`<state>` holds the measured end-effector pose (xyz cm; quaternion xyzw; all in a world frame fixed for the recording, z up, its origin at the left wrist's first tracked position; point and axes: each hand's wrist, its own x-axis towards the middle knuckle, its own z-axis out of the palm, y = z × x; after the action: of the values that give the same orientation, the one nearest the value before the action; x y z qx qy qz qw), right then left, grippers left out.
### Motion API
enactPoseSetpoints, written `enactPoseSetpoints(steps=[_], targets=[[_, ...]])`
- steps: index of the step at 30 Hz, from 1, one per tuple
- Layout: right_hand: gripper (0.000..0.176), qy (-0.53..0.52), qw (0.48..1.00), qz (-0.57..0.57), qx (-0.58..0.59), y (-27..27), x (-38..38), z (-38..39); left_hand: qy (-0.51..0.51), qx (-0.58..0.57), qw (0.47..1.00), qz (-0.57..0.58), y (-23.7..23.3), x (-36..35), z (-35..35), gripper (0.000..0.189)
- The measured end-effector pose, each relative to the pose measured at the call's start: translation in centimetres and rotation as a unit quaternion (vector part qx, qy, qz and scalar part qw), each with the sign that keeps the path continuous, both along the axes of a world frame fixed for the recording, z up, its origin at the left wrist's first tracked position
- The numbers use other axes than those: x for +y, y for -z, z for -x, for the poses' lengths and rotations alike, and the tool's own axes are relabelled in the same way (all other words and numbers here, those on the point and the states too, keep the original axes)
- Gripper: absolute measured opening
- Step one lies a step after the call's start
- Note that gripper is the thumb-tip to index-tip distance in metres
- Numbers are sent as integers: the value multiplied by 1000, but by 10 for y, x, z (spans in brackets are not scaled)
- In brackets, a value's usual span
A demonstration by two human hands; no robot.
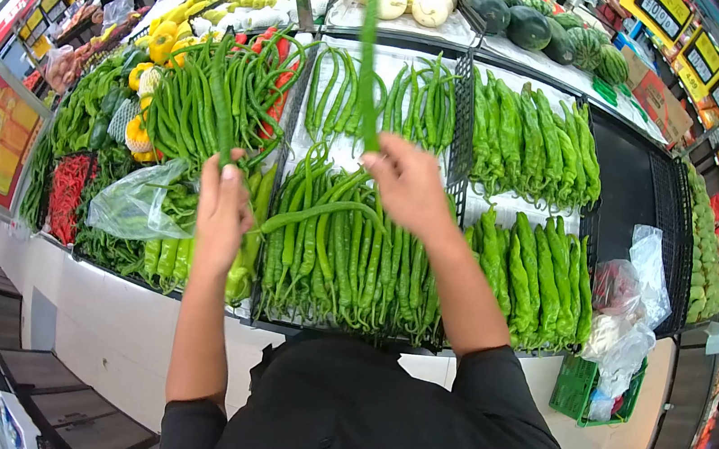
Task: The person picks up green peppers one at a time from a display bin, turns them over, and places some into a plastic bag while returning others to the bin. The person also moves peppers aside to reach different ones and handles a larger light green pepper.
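My right hand is closed in a pinch on the lower end of a long green chili pepper, which points straight up and is blurred along its length. My left hand is closed too, with a thicker green chili pepper rising from its fingertips in front of a heap of loose green peppers. Below my right hand, a row of long green peppers lies side by side, one pepper resting crosswise on top. Shorter rows lie behind it.
Wrinkled green peppers fill the trays on the right, beside a black crate. Clear plastic bags hang over a green basket. Another bag lies left of my left hand. Watermelons are at the back.
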<state>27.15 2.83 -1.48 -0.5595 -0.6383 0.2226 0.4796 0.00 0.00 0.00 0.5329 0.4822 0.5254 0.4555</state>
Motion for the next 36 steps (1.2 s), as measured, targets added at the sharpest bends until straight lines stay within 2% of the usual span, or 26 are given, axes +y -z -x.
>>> enactPoseSetpoints(steps=[2, 3, 5, 7, 10, 13, 17, 21, 24, 29, 34, 36], targets=[[24, 14, 1000, 24, -10, -8, 16, -16, -63, -4, 998, 12, 0, -14, 19, 41], [24, 37, 999, 27, 17, -3, 31, -27, -83, 13, 996, 21, 0, -24, 35, 38], [25, 69, 997, 1, -17, 18, 80, -61, -148, -7, 988, 30, 8, -39, 64, 36], [29, 75, 991, 84, -72, 45, 126, -89, -207, -40, 977, 36, 19, -57, 98, 36], [34, 56, 973, 218, -41, 74, 161, -101, -272, -79, 958, 34, 31, -88, 135, 33], [34, 52, 960, 262, -86, 115, 192, -107, -334, -67, 939, 44, 42, -114, 158, 32], [34, 60, 939, 295, -167, 123, 202, -94, -363, -54, 928, 62, 45, -129, 165, 32], [31, 81, 937, 286, -183, 146, 221, -93, -370, -49, 925, 66, 45, -130, 163, 32], [31, 61, 921, 304, -236, 158, 229, -96, -371, -47, 925, 71, 48, -127, 160, 32], [26, 70, 915, 322, -234, 165, 230, -96, -365, -37, 926, 86, 53, -121, 153, 32], [23, 77, 915, 341, -201, 149, 223, -88, -352, -30, 931, 90, 56, -114, 153, 34], [23, 82, 926, 311, -199, 145, 217, -83, -349, -28, 933, 89, 57, -113, 153, 34]])
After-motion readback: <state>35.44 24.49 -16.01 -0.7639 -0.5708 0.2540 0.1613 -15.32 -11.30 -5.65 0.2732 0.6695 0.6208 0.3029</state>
